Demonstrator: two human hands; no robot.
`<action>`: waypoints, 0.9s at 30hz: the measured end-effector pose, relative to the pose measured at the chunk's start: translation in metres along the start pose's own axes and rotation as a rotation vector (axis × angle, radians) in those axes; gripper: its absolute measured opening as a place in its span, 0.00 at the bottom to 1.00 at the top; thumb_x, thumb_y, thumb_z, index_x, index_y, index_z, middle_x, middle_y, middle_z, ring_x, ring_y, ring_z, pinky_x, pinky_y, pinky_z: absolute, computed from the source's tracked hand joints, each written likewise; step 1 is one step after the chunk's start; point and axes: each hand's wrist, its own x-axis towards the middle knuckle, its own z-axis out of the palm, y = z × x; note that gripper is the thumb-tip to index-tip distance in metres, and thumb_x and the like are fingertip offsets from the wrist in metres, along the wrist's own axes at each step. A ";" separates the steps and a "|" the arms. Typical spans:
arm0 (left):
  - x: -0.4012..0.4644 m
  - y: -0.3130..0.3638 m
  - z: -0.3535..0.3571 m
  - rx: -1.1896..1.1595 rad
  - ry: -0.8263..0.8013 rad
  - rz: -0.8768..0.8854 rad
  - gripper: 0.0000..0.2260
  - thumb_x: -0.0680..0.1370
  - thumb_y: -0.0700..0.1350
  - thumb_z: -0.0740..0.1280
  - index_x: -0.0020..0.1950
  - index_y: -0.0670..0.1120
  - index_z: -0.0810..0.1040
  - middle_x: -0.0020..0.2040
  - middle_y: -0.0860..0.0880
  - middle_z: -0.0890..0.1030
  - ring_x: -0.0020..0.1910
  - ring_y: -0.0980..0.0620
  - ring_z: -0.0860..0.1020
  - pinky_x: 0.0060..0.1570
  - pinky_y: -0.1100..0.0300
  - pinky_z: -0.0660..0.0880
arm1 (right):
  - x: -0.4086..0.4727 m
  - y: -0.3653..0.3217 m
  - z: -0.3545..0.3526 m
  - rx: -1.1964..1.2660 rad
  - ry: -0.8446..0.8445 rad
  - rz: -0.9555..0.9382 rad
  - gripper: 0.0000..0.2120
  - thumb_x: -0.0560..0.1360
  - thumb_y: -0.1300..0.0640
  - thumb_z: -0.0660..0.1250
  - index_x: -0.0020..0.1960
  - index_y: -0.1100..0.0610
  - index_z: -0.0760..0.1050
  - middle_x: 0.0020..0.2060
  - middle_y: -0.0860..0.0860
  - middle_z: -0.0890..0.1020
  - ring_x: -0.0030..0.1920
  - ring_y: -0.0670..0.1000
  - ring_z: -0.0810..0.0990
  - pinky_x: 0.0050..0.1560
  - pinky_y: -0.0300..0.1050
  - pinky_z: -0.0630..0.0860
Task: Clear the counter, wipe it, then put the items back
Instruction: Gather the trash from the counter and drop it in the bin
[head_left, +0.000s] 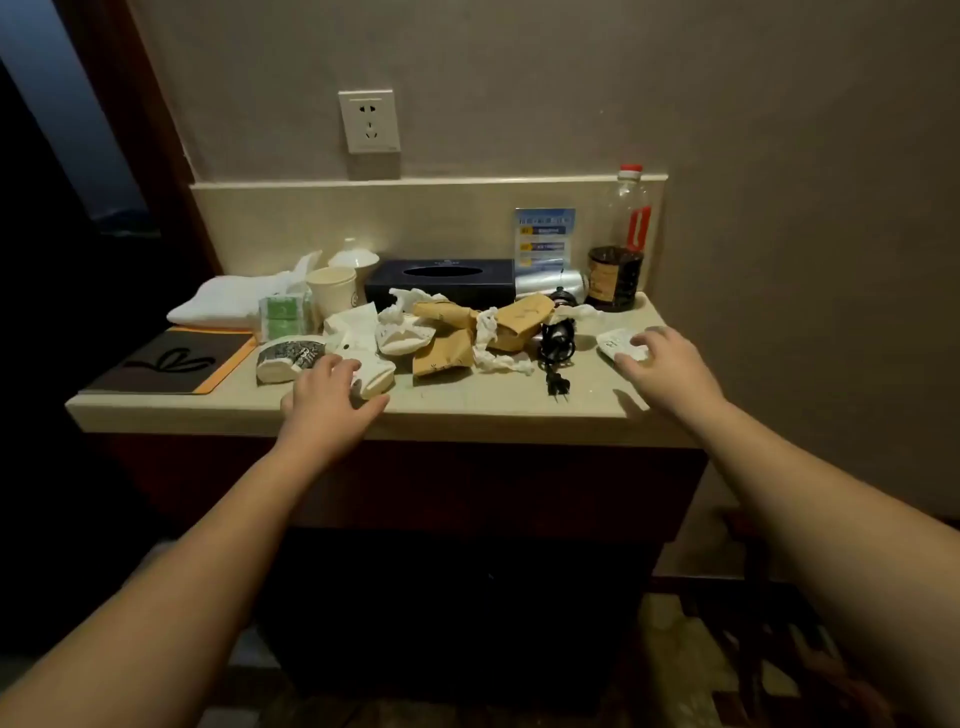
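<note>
A beige counter (483, 402) is littered with rubbish. My left hand (327, 402) reaches over its front edge, fingers spread and loosely curved, touching a crumpled white paper bag (371, 376) beside a patterned paper cup (288, 356) lying on its side. My right hand (670, 366) hovers at the right end, fingers spread over a small white packet (615, 343); I cannot tell whether it touches it. Between the hands lie brown paper bags (452, 351), crumpled white tissues (501, 358) and a black cord with plug (556, 358).
At the back stand a dark tissue box (441, 280), a paper cup (332, 291), a white lid (353, 257), a dark sauce bottle (618, 260), a sign card (545, 239) and a silvery object (550, 283). Folded white cloth (228, 301), green packets (283, 314) and a dark mat (171, 361) sit left. A wall socket (369, 122) is above.
</note>
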 end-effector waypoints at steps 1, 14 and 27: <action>0.006 -0.003 0.000 0.003 0.003 0.000 0.27 0.77 0.60 0.63 0.73 0.50 0.66 0.75 0.46 0.61 0.73 0.44 0.59 0.68 0.42 0.59 | 0.008 -0.002 0.002 0.000 0.026 0.019 0.21 0.78 0.47 0.60 0.66 0.57 0.72 0.68 0.53 0.70 0.68 0.55 0.67 0.65 0.52 0.66; 0.073 -0.019 0.001 0.096 -0.104 -0.069 0.23 0.78 0.59 0.60 0.70 0.50 0.71 0.70 0.44 0.69 0.68 0.40 0.65 0.64 0.46 0.65 | 0.062 -0.002 0.020 -0.145 -0.123 0.198 0.15 0.76 0.44 0.64 0.57 0.51 0.76 0.60 0.53 0.75 0.58 0.55 0.74 0.59 0.56 0.74; 0.096 -0.012 0.001 0.038 -0.247 -0.185 0.34 0.70 0.61 0.72 0.70 0.44 0.69 0.68 0.42 0.72 0.64 0.43 0.72 0.59 0.50 0.73 | 0.080 -0.002 0.021 -0.272 -0.251 0.313 0.15 0.74 0.40 0.65 0.55 0.48 0.68 0.60 0.55 0.73 0.61 0.58 0.70 0.62 0.58 0.65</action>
